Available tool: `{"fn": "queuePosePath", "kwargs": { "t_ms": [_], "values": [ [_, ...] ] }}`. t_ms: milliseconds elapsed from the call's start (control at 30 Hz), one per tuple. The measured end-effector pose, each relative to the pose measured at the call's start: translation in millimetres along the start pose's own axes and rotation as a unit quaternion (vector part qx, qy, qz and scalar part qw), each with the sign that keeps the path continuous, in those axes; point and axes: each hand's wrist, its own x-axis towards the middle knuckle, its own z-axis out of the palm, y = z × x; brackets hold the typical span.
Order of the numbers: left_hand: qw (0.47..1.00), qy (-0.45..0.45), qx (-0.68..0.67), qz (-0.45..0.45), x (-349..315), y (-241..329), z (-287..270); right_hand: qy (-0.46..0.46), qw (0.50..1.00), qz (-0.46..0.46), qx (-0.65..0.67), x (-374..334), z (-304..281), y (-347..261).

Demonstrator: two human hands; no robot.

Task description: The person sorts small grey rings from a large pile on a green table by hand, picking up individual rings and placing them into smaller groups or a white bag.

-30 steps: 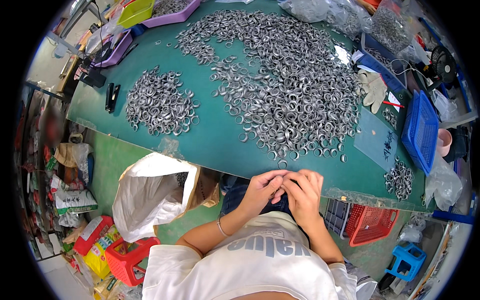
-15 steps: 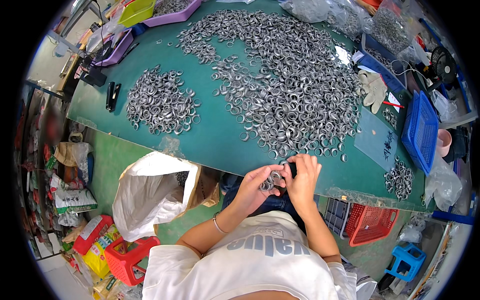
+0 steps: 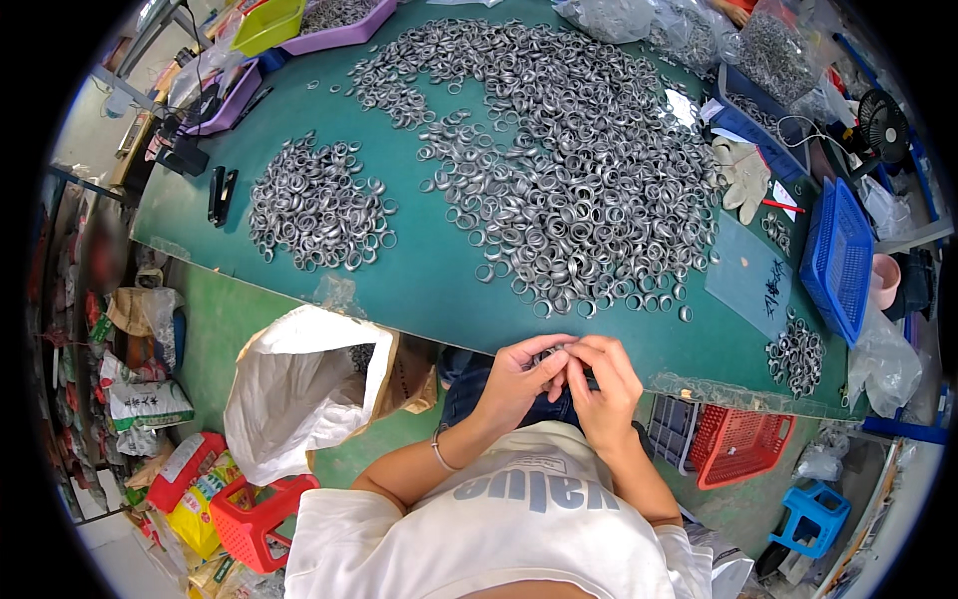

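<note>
Close to the table's near edge, my two hands meet in front of my shirt. My left hand [image 3: 517, 377] is closed round a few grey metal rings [image 3: 545, 354], mostly covered by its fingers. My right hand [image 3: 605, 381] touches the left fingertips, its thumb and fingers pinched together; what they grip is hidden. Beyond my hands, a large pile of the same rings [image 3: 589, 190] spreads over the green table [image 3: 419, 290]. A smaller ring pile [image 3: 317, 205] lies to the left, apart from the large one.
Below the table edge at left, a white-lined sack [image 3: 289, 399] gapes. A black stapler-like tool [image 3: 222, 195] lies beside the small pile. At right are a blue basket [image 3: 836, 265], a glove [image 3: 740, 178], a clear sheet [image 3: 750, 280] and a little ring heap [image 3: 796, 357]. A red stool [image 3: 254, 519] stands lower left.
My right hand has drawn back from the table edge toward my left hand. The left fingers have turned and closed over the rings, which showed more plainly before.
</note>
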Motion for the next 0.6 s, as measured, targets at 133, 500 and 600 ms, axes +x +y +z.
{"fn": "queuePosePath", "kwargs": {
  "t_ms": [133, 500, 600],
  "values": [
    [0.998, -0.040, -0.040, 0.022, 0.1, -2.6, -3.2, -0.042, 0.997, 0.025, 0.056, 3.6, -9.1, -3.8],
    [0.968, -0.080, -0.228, -0.070, 0.5, 0.2, -10.1, -0.004, 0.984, -0.011, -0.180, 23.9, 22.9, 44.8],
    [0.976, -0.063, -0.198, -0.062, -0.7, 6.6, -7.5, -0.013, 0.982, -0.005, -0.186, 25.5, 26.6, 49.9]
  ]
}}
